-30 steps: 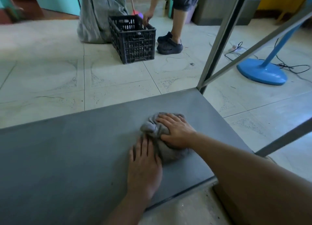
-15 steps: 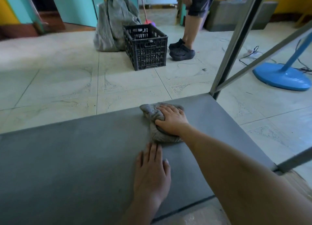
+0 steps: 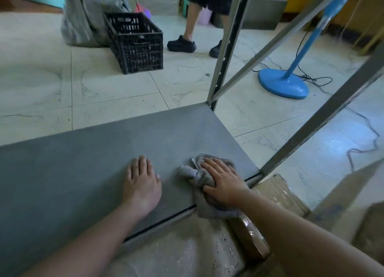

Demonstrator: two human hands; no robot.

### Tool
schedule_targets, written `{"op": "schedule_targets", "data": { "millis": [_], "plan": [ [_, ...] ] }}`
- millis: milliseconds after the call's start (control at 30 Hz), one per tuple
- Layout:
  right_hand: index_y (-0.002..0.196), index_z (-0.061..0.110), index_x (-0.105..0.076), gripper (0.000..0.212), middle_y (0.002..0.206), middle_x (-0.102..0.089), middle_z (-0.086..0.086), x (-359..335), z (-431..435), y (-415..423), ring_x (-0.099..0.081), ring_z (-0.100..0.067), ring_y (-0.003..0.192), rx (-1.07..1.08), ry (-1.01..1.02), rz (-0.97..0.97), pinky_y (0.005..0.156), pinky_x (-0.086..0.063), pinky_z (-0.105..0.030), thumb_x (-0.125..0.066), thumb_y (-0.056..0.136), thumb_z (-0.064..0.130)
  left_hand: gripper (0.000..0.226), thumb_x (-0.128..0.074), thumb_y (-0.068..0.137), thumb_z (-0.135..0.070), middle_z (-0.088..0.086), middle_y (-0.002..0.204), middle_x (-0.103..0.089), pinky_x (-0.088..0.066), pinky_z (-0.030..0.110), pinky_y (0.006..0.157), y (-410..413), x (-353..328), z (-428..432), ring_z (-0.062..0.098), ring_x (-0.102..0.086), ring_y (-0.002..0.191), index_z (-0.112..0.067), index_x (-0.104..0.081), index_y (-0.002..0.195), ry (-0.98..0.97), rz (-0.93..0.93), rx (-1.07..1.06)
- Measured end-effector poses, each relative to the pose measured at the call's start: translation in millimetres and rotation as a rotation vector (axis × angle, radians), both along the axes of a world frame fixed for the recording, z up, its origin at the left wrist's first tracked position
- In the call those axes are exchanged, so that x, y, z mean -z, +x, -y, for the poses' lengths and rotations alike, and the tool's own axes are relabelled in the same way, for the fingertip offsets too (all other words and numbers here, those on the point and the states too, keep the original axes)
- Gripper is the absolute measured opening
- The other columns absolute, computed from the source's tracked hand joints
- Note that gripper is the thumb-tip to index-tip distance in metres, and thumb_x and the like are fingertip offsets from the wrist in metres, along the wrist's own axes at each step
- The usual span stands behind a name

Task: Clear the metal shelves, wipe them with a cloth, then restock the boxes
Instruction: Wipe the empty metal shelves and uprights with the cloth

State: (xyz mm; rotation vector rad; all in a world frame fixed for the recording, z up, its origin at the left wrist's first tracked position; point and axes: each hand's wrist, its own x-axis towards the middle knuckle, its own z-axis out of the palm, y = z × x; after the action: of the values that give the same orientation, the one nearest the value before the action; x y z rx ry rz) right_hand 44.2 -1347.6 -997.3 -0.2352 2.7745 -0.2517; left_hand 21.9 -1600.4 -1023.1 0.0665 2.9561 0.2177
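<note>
A bare grey metal shelf (image 3: pixel 87 164) fills the lower left of the head view. My right hand (image 3: pixel 221 179) presses a crumpled grey cloth (image 3: pixel 197 177) onto the shelf near its front right corner, thumb hooked round a fold of it. Part of the cloth hangs over the front edge. My left hand (image 3: pixel 141 183) rests flat on the shelf to the left of the cloth, fingers straight. Taped cardboard boxes (image 3: pixel 276 195) lie on the floor below the corner, partly hidden by my right forearm.
Metal uprights (image 3: pixel 226 46) and a diagonal brace (image 3: pixel 324 114) frame the shelf's right end. A black plastic crate (image 3: pixel 137 42) and a grey sack (image 3: pixel 87 17) stand on the tiled floor beyond. A person's legs (image 3: pixel 193 27) are behind the crate. A blue fan base (image 3: pixel 283 85) with cables sits at right.
My right hand has dragged the cloth from the shelf's far edge back and right to the front right corner. My left hand stays flat on the shelf. The person behind has stepped.
</note>
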Motion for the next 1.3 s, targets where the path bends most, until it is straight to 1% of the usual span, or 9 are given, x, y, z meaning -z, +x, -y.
{"op": "schedule_targets", "data": {
  "millis": [233,433,567,700,800,933,1033,1167,1300],
  "plan": [
    [0.162,0.035,-0.001,0.080,0.170,0.008,0.012,2.9,1.0,-2.3,0.014,-0.015,0.155,0.171,0.015,-0.013,0.126,0.004,-0.047,-0.035,0.094,0.063,0.065,-0.031,0.104,-0.037,0.003,0.170,0.002,-0.003,0.041,0.126,-8.2,5.3,-55.9,0.021,0.004,0.156,-0.014,-0.010,0.161,0.133,-0.045,0.071],
    [0.162,0.035,-0.006,0.084,0.170,0.002,0.012,10.3,14.8,-46.6,0.009,-0.015,0.156,0.167,-0.037,-0.074,0.126,0.003,-0.049,-0.037,0.091,0.067,0.082,0.008,0.087,-0.044,0.004,0.169,-0.002,-0.006,0.045,0.126,-8.0,20.3,-66.6,0.021,0.000,0.156,-0.013,-0.011,0.161,0.106,-0.096,0.016],
    [0.161,0.036,-0.013,0.084,0.170,-0.008,0.011,16.4,37.5,-114.6,0.001,-0.016,0.156,0.138,-0.084,-0.153,0.126,0.000,-0.050,-0.038,0.088,0.068,0.066,-0.028,0.093,-0.035,0.016,0.154,-0.044,-0.034,0.051,0.115,-6.7,28.3,-64.3,0.033,-0.044,0.141,-0.003,-0.046,0.148,0.091,-0.182,0.028],
    [0.161,0.034,-0.017,0.081,0.168,-0.015,0.006,19.7,70.9,-199.4,-0.009,-0.021,0.155,0.137,-0.110,-0.178,0.125,-0.005,-0.052,-0.041,0.090,0.066,0.058,-0.038,0.092,-0.037,0.011,0.143,-0.058,-0.026,0.045,0.108,-11.4,32.3,-61.6,0.029,-0.054,0.133,-0.006,-0.061,0.136,0.084,-0.190,0.032],
    [0.160,0.031,-0.020,0.080,0.167,-0.021,0.001,22.3,88.7,-235.7,-0.015,-0.025,0.154,0.174,-0.112,-0.202,0.124,-0.007,-0.054,-0.042,0.091,0.065,0.061,-0.036,0.094,-0.039,0.007,0.151,-0.051,-0.021,0.044,0.110,-11.8,32.7,-65.3,0.025,-0.046,0.140,-0.009,-0.053,0.144,0.125,-0.207,0.033],
    [0.158,0.036,-0.026,0.077,0.167,-0.022,0.006,25.2,83.5,-246.3,-0.016,-0.023,0.154,0.155,-0.176,-0.179,0.124,-0.008,-0.054,-0.045,0.090,0.064,0.065,-0.019,0.103,-0.043,-0.001,0.170,-0.003,0.003,0.040,0.123,-10.3,24.3,-62.1,0.017,0.002,0.156,-0.016,-0.010,0.162,0.171,-0.115,0.064],
    [0.157,0.040,-0.028,0.075,0.166,-0.023,0.009,24.1,76.6,-244.1,-0.016,-0.019,0.154,0.133,-0.202,-0.190,0.124,-0.008,-0.052,-0.049,0.089,0.062,0.064,-0.014,0.106,-0.045,-0.003,0.169,0.012,0.006,0.041,0.125,-9.9,16.2,-59.9,0.014,0.016,0.154,-0.019,0.005,0.161,0.172,-0.089,0.051],
    [0.157,0.037,-0.026,0.077,0.166,-0.025,0.007,25.1,71.4,-205.6,-0.017,-0.020,0.153,0.145,-0.206,-0.204,0.124,-0.010,-0.051,-0.047,0.088,0.063,0.065,-0.005,0.102,-0.044,0.002,0.170,0.003,0.004,0.042,0.125,-11.4,23.1,-58.7,0.018,0.011,0.155,-0.016,-0.005,0.161,0.138,-0.090,0.062],
    [0.158,0.037,-0.025,0.075,0.167,-0.019,0.009,17.3,55.7,-125.7,-0.009,-0.017,0.155,0.262,-0.211,-0.182,0.126,-0.005,-0.049,-0.048,0.090,0.062,0.075,-0.007,0.091,-0.040,0.011,0.165,-0.026,-0.017,0.051,0.122,-6.6,25.4,-59.2,0.028,-0.014,0.154,-0.012,-0.035,0.155,0.072,-0.139,0.085]
  ]
}}
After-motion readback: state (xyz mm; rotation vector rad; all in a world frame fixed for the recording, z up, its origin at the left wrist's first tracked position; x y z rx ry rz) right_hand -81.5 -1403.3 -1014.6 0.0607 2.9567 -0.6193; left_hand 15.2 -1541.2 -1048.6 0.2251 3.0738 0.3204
